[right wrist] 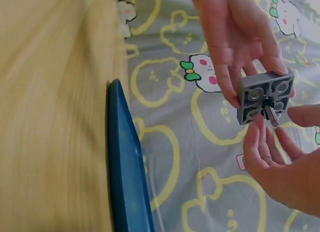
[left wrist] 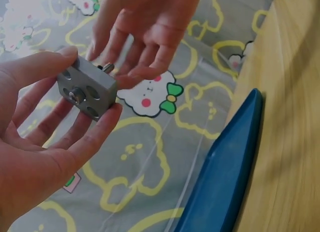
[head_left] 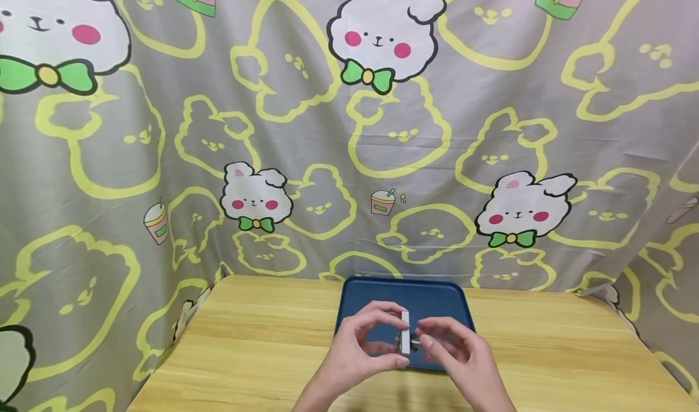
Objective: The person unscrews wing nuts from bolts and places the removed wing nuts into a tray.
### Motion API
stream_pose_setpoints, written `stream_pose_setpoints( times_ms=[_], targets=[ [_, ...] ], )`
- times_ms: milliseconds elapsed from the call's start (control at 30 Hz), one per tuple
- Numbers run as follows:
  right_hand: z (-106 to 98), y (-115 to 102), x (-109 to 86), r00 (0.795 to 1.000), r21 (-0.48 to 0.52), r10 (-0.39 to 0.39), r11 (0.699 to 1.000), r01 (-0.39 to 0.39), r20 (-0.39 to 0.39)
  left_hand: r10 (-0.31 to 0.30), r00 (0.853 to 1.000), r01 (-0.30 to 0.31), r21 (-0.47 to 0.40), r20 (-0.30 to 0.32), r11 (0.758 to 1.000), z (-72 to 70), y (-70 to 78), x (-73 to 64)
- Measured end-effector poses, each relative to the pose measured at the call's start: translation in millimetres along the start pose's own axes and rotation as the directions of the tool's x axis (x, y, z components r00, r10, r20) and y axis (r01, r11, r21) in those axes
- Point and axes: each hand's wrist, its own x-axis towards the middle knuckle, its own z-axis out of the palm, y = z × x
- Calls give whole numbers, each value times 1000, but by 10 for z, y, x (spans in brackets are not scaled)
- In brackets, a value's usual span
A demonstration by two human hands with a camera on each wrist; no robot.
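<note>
My left hand (head_left: 357, 348) grips a small grey square block (head_left: 405, 333) by its edges, thumb on one side and fingers on the other. Round recesses mark the block's face in the left wrist view. A threaded metal bolt (right wrist: 271, 115) runs through its middle, with a dark piece around the shank at the block. On the bolt's side hovers my right hand (head_left: 464, 351), its fingers loosely bent. Its fingertips (right wrist: 258, 121) are right at the bolt, while the thumb (right wrist: 302, 115) stands apart from it.
Beneath and behind the hands, a blue tray (head_left: 404, 287) with a raised rim lies on the wooden table (head_left: 262, 339). A grey curtain (head_left: 322, 139) printed with cartoon animals hangs at the back and sides of the table.
</note>
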Motion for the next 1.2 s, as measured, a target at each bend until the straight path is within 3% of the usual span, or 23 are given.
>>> stream_pose_setpoints(
  times_ms=[100,200,700,800,1033,1133,1200],
  targets=[
    [-67,33,45,987,55,120,990,-127,108,-15,1000,15,14,9,1000,27,-5,-2],
    [-117,60,71,969,87,158,980,-177,190,-22,1000,21,26,13,999,45,-15,-8],
    [-170,125,97,961,100,112,985,-141,255,-21,1000,21,66,11,998,68,-71,-11],
    [-166,116,92,964,88,95,989,-120,248,12,1000,-13,68,15,998,70,-84,-14],
    [-112,95,56,980,-1,-7,1000,7,199,11,1000,-12,66,7,998,59,-85,-12],
    [-66,109,16,975,-83,-150,983,165,162,14,1000,-15,49,13,999,44,-82,-11],
    [-31,140,-4,943,-145,-303,936,322,141,7,1000,-7,34,16,999,38,-78,-9]
  ],
)
